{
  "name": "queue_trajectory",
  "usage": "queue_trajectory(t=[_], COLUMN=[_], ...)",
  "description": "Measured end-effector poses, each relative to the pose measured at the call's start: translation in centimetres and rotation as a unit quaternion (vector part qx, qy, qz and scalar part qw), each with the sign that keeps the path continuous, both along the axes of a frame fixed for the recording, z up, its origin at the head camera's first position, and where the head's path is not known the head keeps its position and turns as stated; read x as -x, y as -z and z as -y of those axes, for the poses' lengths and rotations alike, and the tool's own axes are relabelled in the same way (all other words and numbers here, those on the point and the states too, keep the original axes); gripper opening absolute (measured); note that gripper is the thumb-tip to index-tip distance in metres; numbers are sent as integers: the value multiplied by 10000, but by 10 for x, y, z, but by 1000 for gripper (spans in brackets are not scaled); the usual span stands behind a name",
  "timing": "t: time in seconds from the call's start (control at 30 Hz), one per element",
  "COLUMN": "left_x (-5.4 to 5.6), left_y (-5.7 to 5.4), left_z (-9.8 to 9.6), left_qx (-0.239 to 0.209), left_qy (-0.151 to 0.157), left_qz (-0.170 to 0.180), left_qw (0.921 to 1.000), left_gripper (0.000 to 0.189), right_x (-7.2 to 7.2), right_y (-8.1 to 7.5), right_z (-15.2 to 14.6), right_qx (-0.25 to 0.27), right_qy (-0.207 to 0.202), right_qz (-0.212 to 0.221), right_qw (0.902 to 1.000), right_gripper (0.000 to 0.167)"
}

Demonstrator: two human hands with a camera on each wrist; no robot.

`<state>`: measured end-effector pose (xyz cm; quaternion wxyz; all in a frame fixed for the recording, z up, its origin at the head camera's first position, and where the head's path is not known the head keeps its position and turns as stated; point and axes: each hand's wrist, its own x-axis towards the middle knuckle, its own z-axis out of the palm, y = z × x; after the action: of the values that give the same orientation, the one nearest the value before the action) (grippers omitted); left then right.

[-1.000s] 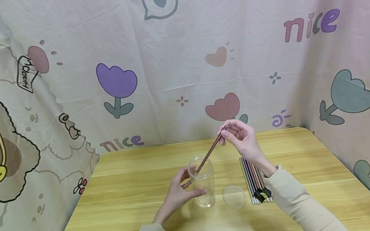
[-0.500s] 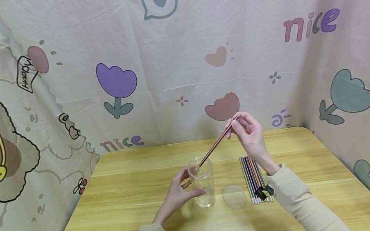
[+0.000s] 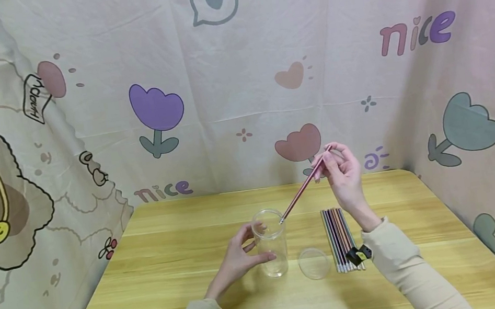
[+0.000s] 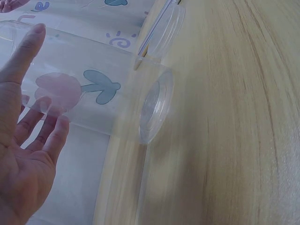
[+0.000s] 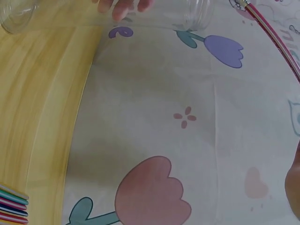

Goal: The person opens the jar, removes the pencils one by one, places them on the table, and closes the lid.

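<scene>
In the head view my left hand (image 3: 238,258) holds a clear, upright jar (image 3: 277,256) on the table, thumb on the near side and fingers around the far side. The jar (image 4: 98,89) has no lid on and looks bare inside in the left wrist view. Above and right of it, my right hand (image 3: 343,175) pinches a dark red pencil (image 3: 302,189) near its upper end. The pencil slants down to the left, its metal-banded end beside the jar's right rim. In the right wrist view that pencil (image 5: 272,35) ends a little beyond the jar's mouth, apart from it.
A round clear lid (image 3: 313,263) lies flat just right of the jar. Further right, several coloured pencils (image 3: 339,236) lie side by side in a row, partly under my right wrist's camera. A printed cloth (image 3: 230,99) hangs behind the wooden table (image 3: 166,250).
My right hand has moved right and slightly up. The pencil's lower end has shifted from within the jar's mouth to its right rim. The left hand and jar have stayed put.
</scene>
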<state>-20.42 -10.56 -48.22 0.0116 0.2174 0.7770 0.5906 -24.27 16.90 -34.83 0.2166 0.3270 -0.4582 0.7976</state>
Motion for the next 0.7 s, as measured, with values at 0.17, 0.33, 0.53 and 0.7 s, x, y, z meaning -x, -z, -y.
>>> queue_trajectory(t=[0.17, 0.33, 0.53, 0.7], left_x=[0, -1, -1, 0], left_y=[-1, -1, -1, -1], left_z=[0, 0, -1, -2], left_qx=[5, 2, 3, -6], left_qy=[-13, -8, -23, -79], left_qz=[38, 61, 45, 96], left_qw=[10000, 10000, 10000, 9999], left_gripper=[77, 76, 80, 81], right_x=[1, 0, 1, 4], right_y=[0, 2, 2, 3], right_z=[-6, -12, -19, -27], right_qx=[24, -225, -708, -1366], right_qy=[-283, -342, -51, 565], right_qz=[-40, 143, 444, 747], right_qw=[9996, 9991, 9965, 9862], right_gripper=[17, 20, 25, 27])
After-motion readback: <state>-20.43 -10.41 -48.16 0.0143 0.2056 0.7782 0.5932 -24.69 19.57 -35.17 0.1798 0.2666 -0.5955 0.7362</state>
